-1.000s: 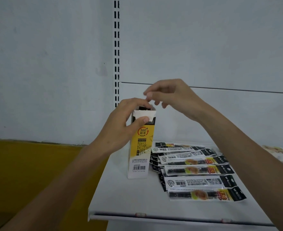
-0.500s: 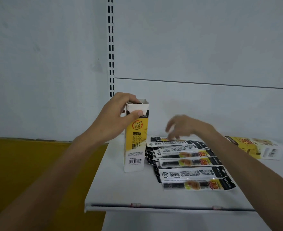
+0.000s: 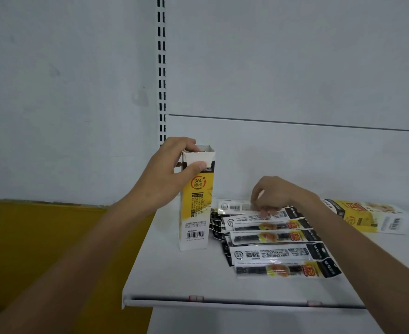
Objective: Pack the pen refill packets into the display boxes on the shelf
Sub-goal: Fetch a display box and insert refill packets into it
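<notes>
A tall yellow and white display box (image 3: 197, 206) stands upright on the white shelf (image 3: 172, 280), its top open. My left hand (image 3: 174, 174) grips its upper left edge, thumb across the front. Right of the box, several pen refill packets (image 3: 275, 251) lie fanned out flat. My right hand (image 3: 275, 195) is down on the far end of that pile, fingertips pinching the rearmost packet (image 3: 232, 207). A second display box (image 3: 367, 216) lies flat at the back right.
The shelf's front edge (image 3: 222, 301) runs across the lower view. A slotted upright rail (image 3: 161, 68) rises behind the box on the white back panel. A yellow surface (image 3: 42, 237) lies lower left, beyond the shelf's left end.
My right hand has dropped from above the box's open top down to the packet pile and now pinches the rearmost packet. The left hand stays on the box.
</notes>
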{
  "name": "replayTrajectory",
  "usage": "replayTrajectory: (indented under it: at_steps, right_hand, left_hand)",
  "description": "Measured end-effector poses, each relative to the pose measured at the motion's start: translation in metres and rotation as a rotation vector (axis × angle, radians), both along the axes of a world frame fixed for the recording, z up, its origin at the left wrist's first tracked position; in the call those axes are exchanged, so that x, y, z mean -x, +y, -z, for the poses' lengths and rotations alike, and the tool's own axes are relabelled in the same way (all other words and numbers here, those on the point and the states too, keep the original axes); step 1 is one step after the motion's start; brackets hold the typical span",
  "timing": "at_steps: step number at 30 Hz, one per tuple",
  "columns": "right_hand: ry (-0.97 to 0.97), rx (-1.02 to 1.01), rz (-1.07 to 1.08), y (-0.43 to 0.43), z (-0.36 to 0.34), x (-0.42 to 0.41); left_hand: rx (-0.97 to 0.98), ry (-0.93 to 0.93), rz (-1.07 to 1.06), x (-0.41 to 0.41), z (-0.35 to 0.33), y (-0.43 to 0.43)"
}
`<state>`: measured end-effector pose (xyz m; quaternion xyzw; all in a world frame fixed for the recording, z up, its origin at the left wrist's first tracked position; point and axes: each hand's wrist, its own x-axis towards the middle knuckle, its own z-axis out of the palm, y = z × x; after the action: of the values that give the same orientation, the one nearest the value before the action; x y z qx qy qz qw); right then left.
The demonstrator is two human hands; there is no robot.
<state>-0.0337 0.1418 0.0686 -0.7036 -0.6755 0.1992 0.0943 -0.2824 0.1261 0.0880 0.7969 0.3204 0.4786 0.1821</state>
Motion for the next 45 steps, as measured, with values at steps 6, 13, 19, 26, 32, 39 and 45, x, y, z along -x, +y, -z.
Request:
replayTrajectory:
  at_steps: [6, 13, 19, 26, 32, 39, 45]
  right_hand:
    - [0.356, -0.185, 0.121, -0.003, -0.032, -0.007]
    - [0.056, -0.437, 0.032, 0.019, -0.003, -0.026]
    - [-0.207, -0.052, -0.070, 0.036, 0.034, -0.032]
    - [-0.238, -0.121, -0.062, 0.039, 0.025, -0.030]
    - [-0.205, -0.204, -0.078, 0.036, 0.016, -0.030]
    - [0.123, -0.380, -0.073, 0.026, 0.002, -0.016]
    - [0.622, -0.484, -0.110, 0.007, -0.036, 0.020]
  left_hand:
    - [-0.005, 0.006, 0.011, -0.001, -0.001, -0.001]
    - [0.010, -0.028, 0.036, -0.001, 0.000, 0.000]
    - [0.022, -0.029, 0.030, -0.001, 0.002, 0.000]
    - [0.027, -0.012, 0.019, 0.000, -0.001, -0.001]
    - [0.048, -0.042, 0.015, 0.001, -0.002, -0.003]
    - [0.043, -0.036, 0.016, 0.000, -0.003, -0.003]
    - [0.039, -0.022, 0.013, 0.001, -0.001, -0.004]
